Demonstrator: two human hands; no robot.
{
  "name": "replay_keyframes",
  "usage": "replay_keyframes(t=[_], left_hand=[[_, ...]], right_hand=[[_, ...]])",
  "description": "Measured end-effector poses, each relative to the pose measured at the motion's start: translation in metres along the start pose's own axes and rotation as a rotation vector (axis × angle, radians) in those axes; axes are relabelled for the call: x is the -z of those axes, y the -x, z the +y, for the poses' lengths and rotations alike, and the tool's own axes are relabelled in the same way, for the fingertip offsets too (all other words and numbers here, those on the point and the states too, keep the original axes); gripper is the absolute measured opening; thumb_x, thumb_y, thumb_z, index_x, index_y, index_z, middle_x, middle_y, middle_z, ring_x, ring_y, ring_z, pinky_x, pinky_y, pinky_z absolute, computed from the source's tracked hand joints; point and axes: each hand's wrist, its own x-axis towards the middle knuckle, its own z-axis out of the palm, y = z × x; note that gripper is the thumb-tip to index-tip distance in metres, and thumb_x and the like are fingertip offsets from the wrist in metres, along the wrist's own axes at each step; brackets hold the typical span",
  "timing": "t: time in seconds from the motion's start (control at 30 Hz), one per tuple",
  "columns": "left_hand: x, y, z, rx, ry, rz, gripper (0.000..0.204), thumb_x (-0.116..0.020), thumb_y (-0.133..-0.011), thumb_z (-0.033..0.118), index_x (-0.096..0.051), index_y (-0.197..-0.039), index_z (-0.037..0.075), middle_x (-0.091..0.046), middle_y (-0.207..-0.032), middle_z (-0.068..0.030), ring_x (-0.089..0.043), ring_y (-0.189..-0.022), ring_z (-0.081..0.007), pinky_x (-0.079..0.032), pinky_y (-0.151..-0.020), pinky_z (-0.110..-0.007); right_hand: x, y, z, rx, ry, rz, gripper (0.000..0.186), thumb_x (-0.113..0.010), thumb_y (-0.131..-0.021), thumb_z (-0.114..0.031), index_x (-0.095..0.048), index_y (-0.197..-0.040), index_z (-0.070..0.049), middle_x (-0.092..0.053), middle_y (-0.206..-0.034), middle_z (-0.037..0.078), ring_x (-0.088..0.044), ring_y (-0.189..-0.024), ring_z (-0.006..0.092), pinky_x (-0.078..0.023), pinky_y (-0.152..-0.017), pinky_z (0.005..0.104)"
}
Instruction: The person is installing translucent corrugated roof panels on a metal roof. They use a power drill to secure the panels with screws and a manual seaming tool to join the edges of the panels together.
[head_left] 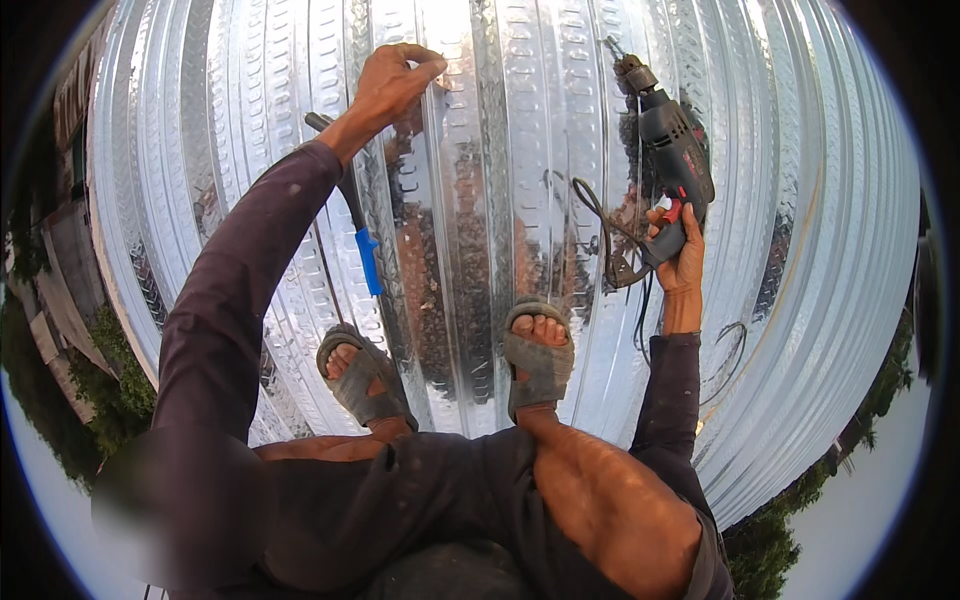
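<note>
My right hand point(680, 255) is wrapped round the handle of a dark corded power drill point(672, 140), a finger at its red trigger. The drill points away from me, its chuck point(635, 75) and bit at the far end, just over the ribbed metal sheets point(540, 60). Ahead and to the left, my left hand point(395, 80) reaches low over the shiny sheets, thumb and forefinger pinched together. Whatever is between those fingertips is too small to make out. A long dark tool with a blue grip point(368, 262) lies on the metal, partly hidden under my left forearm.
My sandalled feet point(540, 350) rest on the sheets, knees bent. The drill's black cable point(590, 195) loops beside its handle and trails back along my right arm. A thin yellowish line point(800, 240) runs along the right. Trees point(120, 360) and old roofing show past the left edge.
</note>
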Motion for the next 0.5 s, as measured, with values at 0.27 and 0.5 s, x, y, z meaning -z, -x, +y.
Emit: replay_keyframes(t=[0.27, 0.5], left_hand=[[-0.013, 0.0, -0.021, -0.002, -0.156, 0.129, 0.035, -0.07, -0.088, 0.042, -0.08, -0.104, 0.013, -0.075, -0.09, -0.01, -0.072, -0.086, -0.0315, -0.054, -0.081, -0.042], [-0.02, 0.002, -0.02, -0.01, -0.291, 0.197, 0.032, -0.066, -0.092, 0.044, -0.08, -0.102, 0.017, -0.068, -0.103, -0.009, -0.066, -0.098, -0.0304, -0.049, -0.09, -0.042]], right_hand=[[-0.011, 0.0, 0.016, 0.011, 0.056, 0.081, 0.03, -0.064, -0.101, -0.036, -0.064, -0.106, -0.006, -0.07, -0.09, 0.014, -0.068, -0.073, 0.0208, -0.059, -0.066, 0.0366], [-0.008, -0.002, 0.016, -0.009, 0.062, 0.066, 0.025, -0.063, -0.102, -0.032, -0.061, -0.099, -0.008, -0.066, -0.09, 0.013, -0.066, -0.076, 0.0224, -0.057, -0.069, 0.0401]])
